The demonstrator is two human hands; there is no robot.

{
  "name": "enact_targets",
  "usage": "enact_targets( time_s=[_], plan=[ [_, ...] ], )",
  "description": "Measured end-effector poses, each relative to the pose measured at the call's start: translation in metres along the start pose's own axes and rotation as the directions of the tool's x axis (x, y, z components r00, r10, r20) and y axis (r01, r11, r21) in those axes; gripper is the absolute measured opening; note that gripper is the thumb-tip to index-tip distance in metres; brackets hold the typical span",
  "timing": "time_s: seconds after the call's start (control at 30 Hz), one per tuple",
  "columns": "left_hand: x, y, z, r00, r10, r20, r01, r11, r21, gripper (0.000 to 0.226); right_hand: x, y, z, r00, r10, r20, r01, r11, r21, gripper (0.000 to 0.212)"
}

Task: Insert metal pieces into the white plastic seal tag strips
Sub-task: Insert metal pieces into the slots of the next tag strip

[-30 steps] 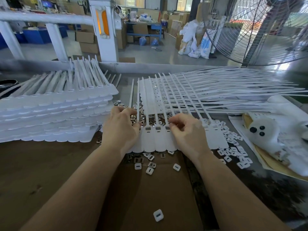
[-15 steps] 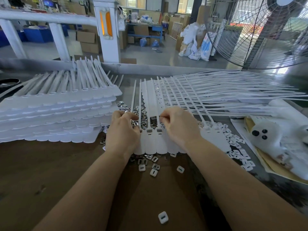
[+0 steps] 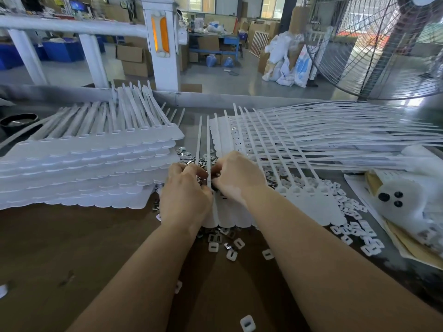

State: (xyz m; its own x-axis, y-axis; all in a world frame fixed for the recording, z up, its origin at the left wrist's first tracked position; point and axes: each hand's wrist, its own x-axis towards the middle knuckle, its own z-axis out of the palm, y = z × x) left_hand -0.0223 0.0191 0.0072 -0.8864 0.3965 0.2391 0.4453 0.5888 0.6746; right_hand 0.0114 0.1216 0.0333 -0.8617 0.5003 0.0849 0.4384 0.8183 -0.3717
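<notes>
The white plastic seal tag strips lie as one joined sheet at the centre of the frame: flat, matte tags with rounded lower ends, each running up into a thin, ribbed tail that fans toward the upper right. My left hand rests on the sheet's left end with its fingers curled down at the tag heads; my right hand sits just beside it, fingertips bent in and meeting the left's around one thin strip. Whether either hand pinches a metal piece I cannot tell, as the fingertips hide it. Small shiny metal pieces lie heaped under the strips just above my fingers. Little white square clips with a slot in each are scattered on the brown cardboard below the sheet. At the left of the frame stands a tall, layered stack of strip sheets with scalloped edges. A large wire-caged fan fills the upper right.
</notes>
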Motion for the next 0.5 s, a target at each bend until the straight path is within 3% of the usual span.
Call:
enact_targets(
  time_s=[0.3,0.5],
  plan=[
    [-0.0012,0.0005,-0.0007,1.0,-0.003,0.008,0.003,1.0,0.006,0.025,0.0004,0.0017,0.0059,0.995,0.069,-0.076,-0.061,0.993,0.099,0.016],
    [-0.0003,0.0007,-0.0005,1.0,-0.005,0.009,0.005,1.0,0.016,0.021,-0.0052,0.008,-0.0015,0.982,0.094,-0.165,-0.026,0.926,0.376,0.016]
  ],
)
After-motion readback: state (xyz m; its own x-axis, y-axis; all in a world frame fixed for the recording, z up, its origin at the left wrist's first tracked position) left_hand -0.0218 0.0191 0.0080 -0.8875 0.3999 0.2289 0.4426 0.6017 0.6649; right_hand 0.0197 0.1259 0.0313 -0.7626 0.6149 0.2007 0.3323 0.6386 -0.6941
